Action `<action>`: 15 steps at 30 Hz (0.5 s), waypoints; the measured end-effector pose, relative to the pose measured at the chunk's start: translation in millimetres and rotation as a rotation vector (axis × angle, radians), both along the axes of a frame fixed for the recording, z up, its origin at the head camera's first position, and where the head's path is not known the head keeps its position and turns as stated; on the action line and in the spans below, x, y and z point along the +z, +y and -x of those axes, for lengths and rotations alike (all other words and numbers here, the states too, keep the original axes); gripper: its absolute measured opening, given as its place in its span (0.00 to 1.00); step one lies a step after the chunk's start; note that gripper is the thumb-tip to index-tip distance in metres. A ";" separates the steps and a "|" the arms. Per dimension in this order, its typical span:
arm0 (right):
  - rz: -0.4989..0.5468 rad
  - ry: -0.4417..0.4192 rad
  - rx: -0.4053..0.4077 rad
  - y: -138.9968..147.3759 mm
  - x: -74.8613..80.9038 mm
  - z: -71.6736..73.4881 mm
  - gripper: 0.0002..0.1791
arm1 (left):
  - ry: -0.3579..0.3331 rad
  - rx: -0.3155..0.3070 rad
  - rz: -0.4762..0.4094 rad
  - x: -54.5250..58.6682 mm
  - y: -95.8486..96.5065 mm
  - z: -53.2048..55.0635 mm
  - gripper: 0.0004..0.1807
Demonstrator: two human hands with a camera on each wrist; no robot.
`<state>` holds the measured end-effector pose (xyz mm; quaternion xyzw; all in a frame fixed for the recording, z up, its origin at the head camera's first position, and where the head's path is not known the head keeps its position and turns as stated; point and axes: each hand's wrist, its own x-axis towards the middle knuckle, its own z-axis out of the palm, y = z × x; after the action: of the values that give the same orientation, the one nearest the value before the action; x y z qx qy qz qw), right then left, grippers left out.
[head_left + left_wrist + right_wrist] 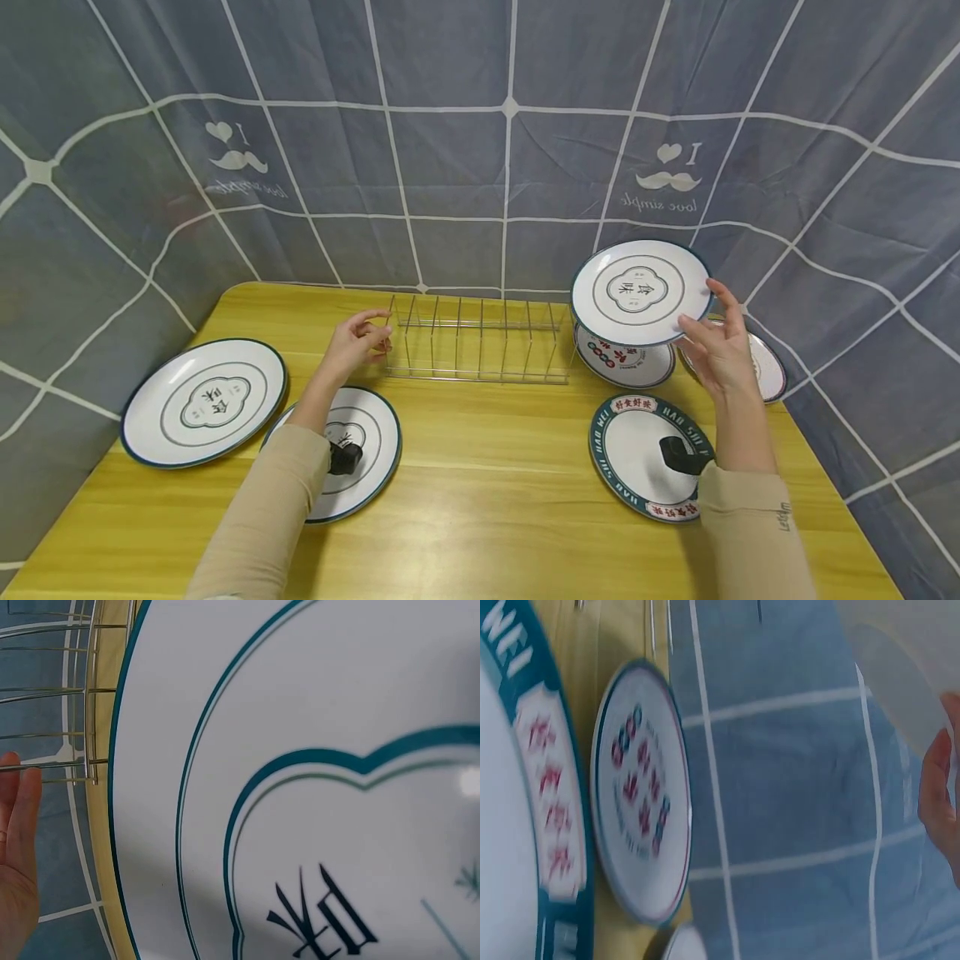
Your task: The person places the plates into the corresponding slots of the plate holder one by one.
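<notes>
My right hand (722, 350) grips a white plate (637, 292) with a dark blue-green rim by its right edge. The plate is raised and tilted, its printed face showing in the head view. My left hand (352, 346) is at the left end of a wire dish rack (480, 379), its fingertips around the end wire; the left wrist view shows fingers (26, 802) against that wire. Under my left forearm lies a similar white plate (378, 450), partly covered by the sleeve. The rack's slots hold no plates.
A larger white plate (258, 375) lies at the left. On the right are a green-rimmed plate (622, 467), a small plate with red print (637, 375) partly under the raised one, and another small plate (768, 371) behind my right hand. A grey curtain (465, 167) hangs behind the table.
</notes>
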<state>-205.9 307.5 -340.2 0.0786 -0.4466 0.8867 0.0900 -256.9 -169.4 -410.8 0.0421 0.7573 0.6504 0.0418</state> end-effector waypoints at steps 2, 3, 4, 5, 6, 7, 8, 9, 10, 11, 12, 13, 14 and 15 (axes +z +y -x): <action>-0.032 -0.017 0.015 -10.3 3.1 5.4 0.34 | 0.006 0.000 0.005 0.1 -0.1 -0.1 0.21; -0.044 -0.024 0.030 -15.5 4.6 7.9 0.34 | 0.009 0.002 0.006 0.2 -0.1 -0.3 0.21; -0.058 -0.031 0.042 -20.8 5.9 10.7 0.34 | 0.014 0.002 0.005 0.7 0.1 -0.8 0.21; -0.075 -0.040 0.053 -26.4 7.4 13.4 0.34 | 0.020 0.003 0.001 1.0 0.4 -1.2 0.21; -0.100 -0.048 0.061 -32.3 8.9 15.9 0.33 | 0.030 0.000 -0.003 1.5 0.4 -1.9 0.21; -0.121 -0.053 0.074 -38.4 10.2 18.3 0.33 | 0.037 0.000 -0.010 2.0 0.6 -2.7 0.21; -0.129 -0.057 0.091 -44.3 11.1 20.9 0.33 | 0.044 -0.004 -0.016 1.6 0.1 -2.8 0.21; -0.144 -0.058 0.104 -50.6 12.1 23.2 0.32 | 0.057 -0.011 -0.044 1.8 -0.1 -3.4 0.20; -0.160 -0.060 0.113 -57.0 12.8 25.4 0.32 | 0.064 -0.018 -0.057 1.9 -0.5 -3.9 0.20; -0.174 -0.058 0.126 -63.6 13.4 27.4 0.32 | 0.067 -0.022 -0.062 2.1 -0.7 -4.4 0.20; -0.187 -0.056 0.139 -70.2 13.9 29.2 0.32 | 0.069 -0.027 -0.065 2.1 -1.1 -4.7 0.21; -0.193 -0.052 0.154 -77.0 14.3 30.9 0.32 | 0.062 -0.023 -0.063 2.0 -1.1 -4.5 0.20; -0.207 -0.051 0.164 -83.9 14.6 32.5 0.32 | 0.057 -0.020 -0.059 1.8 -1.2 -4.3 0.21; -0.225 -0.051 0.172 -91.0 15.1 33.7 0.32 | 0.050 -0.012 -0.051 2.4 -0.7 -4.5 0.21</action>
<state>-239.6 216.5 -325.1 0.1036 -0.5368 0.8373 -0.0073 -252.4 -170.0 -408.4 0.0639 0.7409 0.6681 0.0259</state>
